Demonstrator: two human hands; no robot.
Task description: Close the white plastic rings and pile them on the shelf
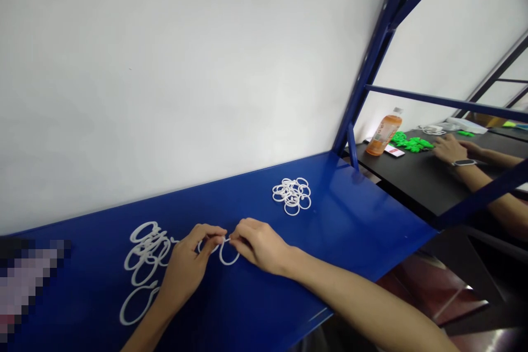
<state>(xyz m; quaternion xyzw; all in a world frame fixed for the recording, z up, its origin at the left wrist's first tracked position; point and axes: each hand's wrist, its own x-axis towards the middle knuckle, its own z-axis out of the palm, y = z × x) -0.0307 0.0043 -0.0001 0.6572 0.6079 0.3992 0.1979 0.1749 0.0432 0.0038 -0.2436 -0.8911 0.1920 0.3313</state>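
Note:
My left hand [193, 256] and my right hand [260, 246] meet over the blue surface, their fingertips pinched close together. Between them hangs a thin white ring [229, 263], like a curtain ring, gripped near its top from both sides. Part of another white ring [202, 246] shows behind the fingers of my left hand; whether it is held or lies on the surface, I cannot tell. A loose heap of white rings [144, 253] lies left of my left hand, with a separate ring [122, 313] nearer me. Farther back to the right is a second heap of white rings [291, 210].
The blue shelf top [338, 220] ends against a white wall [185, 66], with a blue metal frame [365, 77] at the right. Beyond stands a black table [416, 181] holding an orange drink bottle [383, 135], a phone [395, 150] and green pieces [414, 144], beside another person's hands [451, 149].

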